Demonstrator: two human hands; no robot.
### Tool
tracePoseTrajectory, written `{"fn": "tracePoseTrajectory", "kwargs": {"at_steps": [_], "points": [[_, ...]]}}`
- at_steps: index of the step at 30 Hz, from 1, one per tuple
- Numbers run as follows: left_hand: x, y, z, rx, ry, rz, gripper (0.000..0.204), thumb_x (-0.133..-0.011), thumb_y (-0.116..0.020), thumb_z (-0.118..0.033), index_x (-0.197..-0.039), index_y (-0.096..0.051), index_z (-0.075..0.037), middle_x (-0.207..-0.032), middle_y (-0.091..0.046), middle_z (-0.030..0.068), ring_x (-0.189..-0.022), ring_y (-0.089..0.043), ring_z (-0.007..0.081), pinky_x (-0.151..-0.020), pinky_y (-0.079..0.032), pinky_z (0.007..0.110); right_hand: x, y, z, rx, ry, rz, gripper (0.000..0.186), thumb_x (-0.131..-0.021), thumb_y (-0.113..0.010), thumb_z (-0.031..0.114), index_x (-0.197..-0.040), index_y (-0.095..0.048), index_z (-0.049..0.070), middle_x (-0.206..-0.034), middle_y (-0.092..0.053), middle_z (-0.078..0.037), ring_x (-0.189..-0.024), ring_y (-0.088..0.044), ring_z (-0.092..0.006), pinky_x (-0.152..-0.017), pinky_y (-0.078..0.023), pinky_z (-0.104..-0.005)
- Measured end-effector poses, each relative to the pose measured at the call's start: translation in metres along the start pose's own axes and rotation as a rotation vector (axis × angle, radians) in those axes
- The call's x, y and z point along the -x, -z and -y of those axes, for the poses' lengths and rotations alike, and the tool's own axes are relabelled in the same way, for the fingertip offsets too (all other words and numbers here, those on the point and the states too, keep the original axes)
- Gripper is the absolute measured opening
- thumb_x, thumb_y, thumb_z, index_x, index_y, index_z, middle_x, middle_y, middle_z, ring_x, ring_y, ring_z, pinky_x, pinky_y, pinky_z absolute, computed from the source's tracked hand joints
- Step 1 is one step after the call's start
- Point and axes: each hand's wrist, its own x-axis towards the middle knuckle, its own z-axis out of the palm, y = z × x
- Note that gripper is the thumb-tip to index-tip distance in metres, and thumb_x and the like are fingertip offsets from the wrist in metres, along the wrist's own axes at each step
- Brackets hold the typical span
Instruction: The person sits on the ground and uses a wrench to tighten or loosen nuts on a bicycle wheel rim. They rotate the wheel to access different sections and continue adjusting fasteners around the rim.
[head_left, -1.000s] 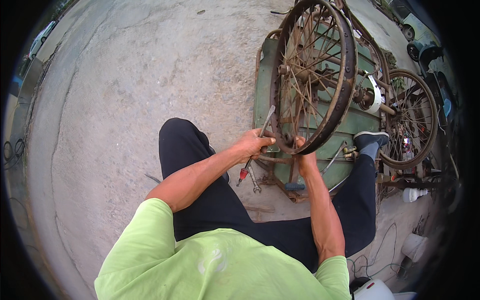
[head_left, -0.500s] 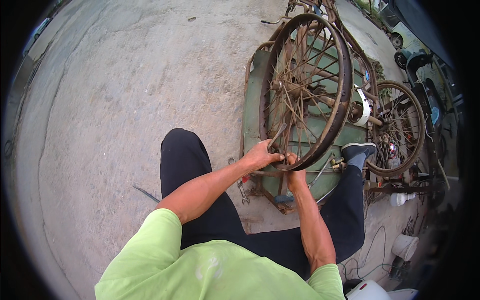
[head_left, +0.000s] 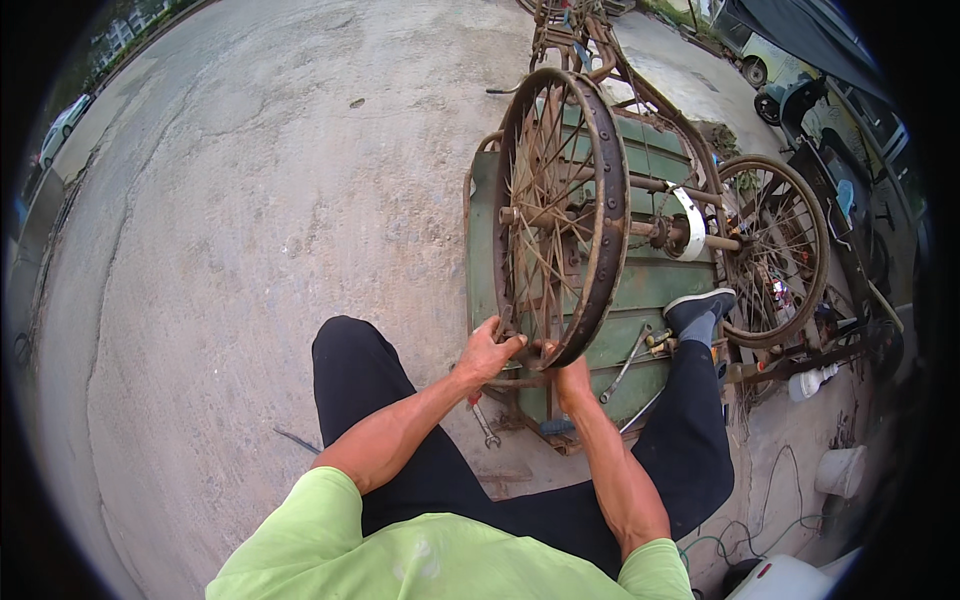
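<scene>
A rusty spoked wheel (head_left: 611, 190), without a tyre, stands upright on the axle of an overturned cart with a green panel bed (head_left: 640, 290). At its near lower edge my left hand (head_left: 488, 354) is closed on a short metal tool (head_left: 505, 318), whose exact kind I cannot make out. The tool rests beside the rim and the lower spokes. My right hand (head_left: 571, 380) grips the bottom of the rim from the right, its fingers partly hidden behind it. Its fingertips show inside the rim, close to my left thumb.
A second spoked wheel (head_left: 822, 250) with a tyre is at the right. My shoe (head_left: 700, 308) rests on the green bed near a metal wrench (head_left: 628, 362). Another wrench (head_left: 487, 425) lies on the ground. A white bucket (head_left: 840, 471) and a green cord (head_left: 720, 545) are lower right.
The bare wheel looks narrower, turned more edge-on, and sits further left and lower in view. Both hands have shifted left and down with it, still at its bottom rim. The view itself has shifted.
</scene>
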Motion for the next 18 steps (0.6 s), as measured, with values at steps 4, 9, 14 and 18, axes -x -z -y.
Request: {"fn": "tracePoseTrajectory", "kwargs": {"at_steps": [4, 9, 14, 18], "points": [[0.006, 0.004, -0.014, 0.191, 0.171, 0.048, 0.032, -0.097, -0.073, -0.026, -0.115, -0.059, -0.003, -0.086, -0.069, 0.0091, -0.056, -0.050, 0.0107, -0.051, -0.040, 0.031, 0.004, 0.017, -0.006, 0.102, -0.021, -0.030, 0.026, -0.099, -0.067, 0.024, -0.113, -0.077, 0.004, -0.099, -0.072, -0.002, -0.087, -0.064, -0.0111, -0.075, -0.047, -0.0296], [0.045, 0.014, -0.035, 0.386, 0.376, 0.143, 0.022, -0.103, -0.065, -0.018, -0.114, -0.054, -0.002, -0.078, -0.065, 0.0110, -0.042, -0.040, 0.0082, -0.038, -0.028, 0.029, 0.025, 0.037, -0.039, 0.160, -0.116, -0.066, 0.029, -0.102, -0.066, 0.019, -0.125, -0.073, 0.003, -0.109, -0.074, -0.005, -0.096, -0.070, -0.0141, -0.077, -0.054, -0.0293], [0.077, 0.012, -0.023, 0.213, 0.393, 0.434, 0.027, -0.102, -0.067, -0.016, -0.121, -0.055, -0.001, -0.080, -0.065, 0.0100, -0.046, -0.041, 0.0076, -0.042, -0.028, 0.027, 0.062, 0.026, -0.032, 0.209, -0.221, 0.327, 0.042, -0.098, -0.066, 0.008, -0.138, -0.064, -0.003, -0.114, -0.074, -0.010, -0.097, -0.070, -0.0157, -0.078, -0.055, -0.0299], [0.093, 0.004, -0.010, -0.006, 0.379, 0.508, 0.033, -0.102, -0.072, -0.020, -0.124, -0.055, -0.002, -0.081, -0.064, 0.0060, -0.052, -0.042, 0.0064, -0.046, -0.030, 0.027, 0.082, 0.024, -0.003, 0.407, -0.187, 0.512, 0.053, -0.094, -0.070, 0.019, -0.138, -0.059, -0.009, -0.115, -0.075, -0.014, -0.097, -0.070, -0.0171, -0.080, -0.055, -0.0324]]}}
